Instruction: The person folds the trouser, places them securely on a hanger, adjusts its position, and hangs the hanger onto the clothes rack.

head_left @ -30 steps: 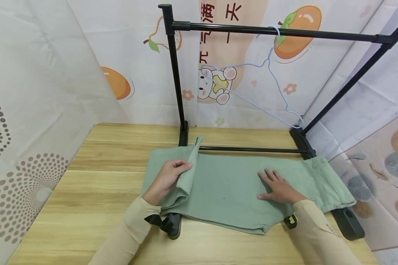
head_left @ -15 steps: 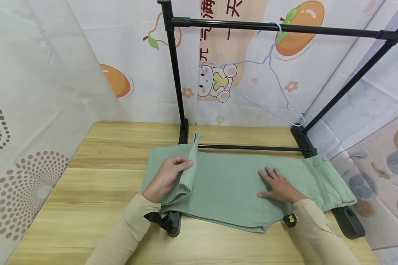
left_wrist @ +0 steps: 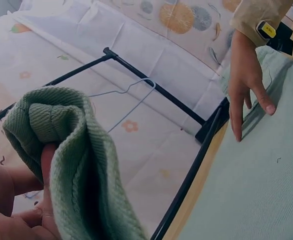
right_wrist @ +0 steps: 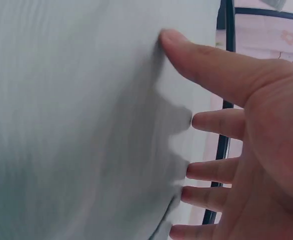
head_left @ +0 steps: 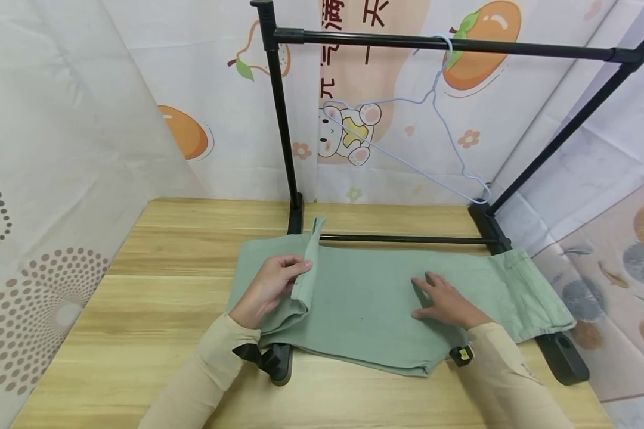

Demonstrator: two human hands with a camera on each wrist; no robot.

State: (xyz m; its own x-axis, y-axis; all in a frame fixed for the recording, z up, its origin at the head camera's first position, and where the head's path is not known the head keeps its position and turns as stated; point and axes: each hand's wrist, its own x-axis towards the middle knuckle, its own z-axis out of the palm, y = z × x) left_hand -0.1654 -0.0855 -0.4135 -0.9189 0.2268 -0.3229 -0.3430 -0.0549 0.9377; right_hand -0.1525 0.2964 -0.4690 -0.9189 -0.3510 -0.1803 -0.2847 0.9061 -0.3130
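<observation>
Pale green trousers (head_left: pixel 365 298) lie folded lengthwise across the table, with the waistband end at the right. My left hand (head_left: pixel 271 287) pinches a raised, doubled-over part of the leg end at the left. Close up in the left wrist view, the layered cloth edge (left_wrist: pixel 61 120) shows between thumb and fingers. Over the right half of the trousers, my right hand (head_left: pixel 446 301) is spread with its fingers apart. In the right wrist view its thumb (right_wrist: pixel 186 50) and fingertips are at the cloth surface; whether all of them touch is unclear.
A black rack (head_left: pixel 429 43) stands on the wooden table (head_left: pixel 172 268), its feet partly under the trousers. From its top bar hangs a light blue wire hanger (head_left: pixel 402 100). Printed curtains (head_left: pixel 220 173) enclose the back and sides.
My right hand has shifted slightly left and its fingers look a little more raised. My left hand keeps its grip on the folded cloth. The head view has tilted slightly.
</observation>
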